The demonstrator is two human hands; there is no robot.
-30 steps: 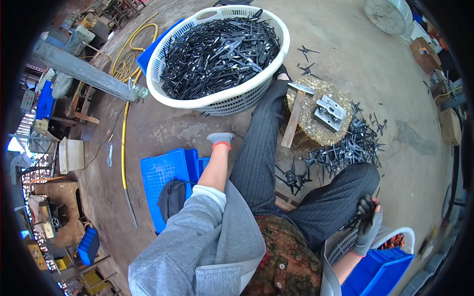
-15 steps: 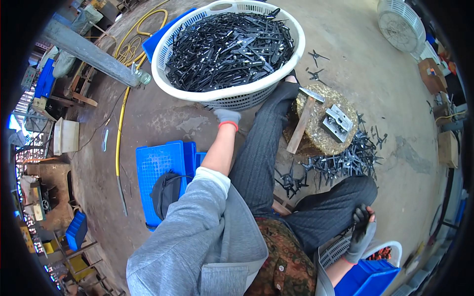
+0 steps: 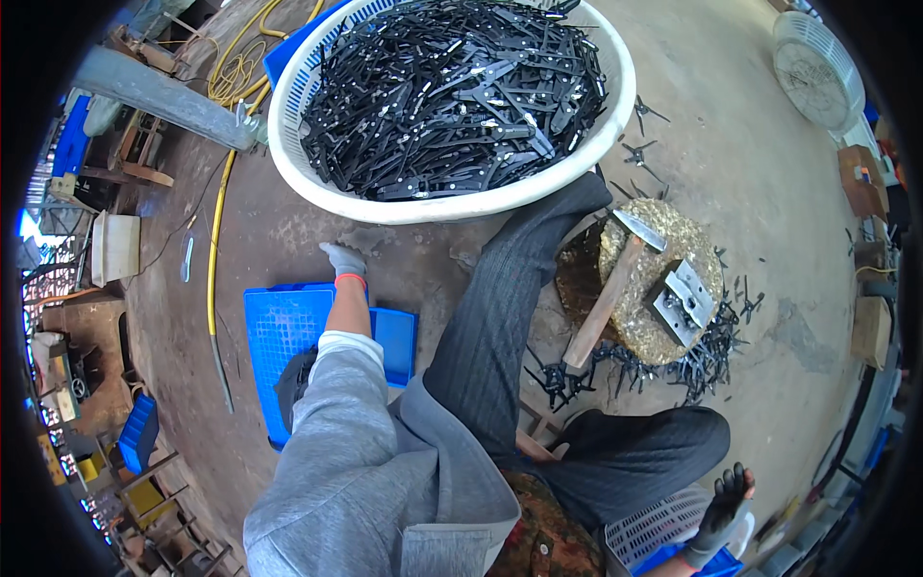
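Observation:
My left hand (image 3: 346,260), in a grey glove with a red band at the wrist, hangs above the floor near the blue crates (image 3: 281,332) with nothing visible in it. Beyond it stands a large white basket (image 3: 450,209) heaped with black hinged metal pieces (image 3: 461,101) shaped like pliers. My right hand (image 3: 725,512), its glove black on the palm, is low at the right with fingers spread and holds nothing. Beside my bent leg, a round chopping-block-like stump (image 3: 630,288) carries a metal fixture (image 3: 685,301) and a wooden-handled hammer (image 3: 606,303).
Several black pieces (image 3: 707,365) lie piled around the stump, with others scattered farther off. A white slatted basket (image 3: 654,529) and a blue bin sit by my right hand. A yellow hose (image 3: 213,260) runs along the floor at left, near a grey post (image 3: 159,96).
My left hand has drawn back from the large basket's near rim toward the blue crates. My right hand has moved off my knee, outward and down, fingers spreading. The view has shifted.

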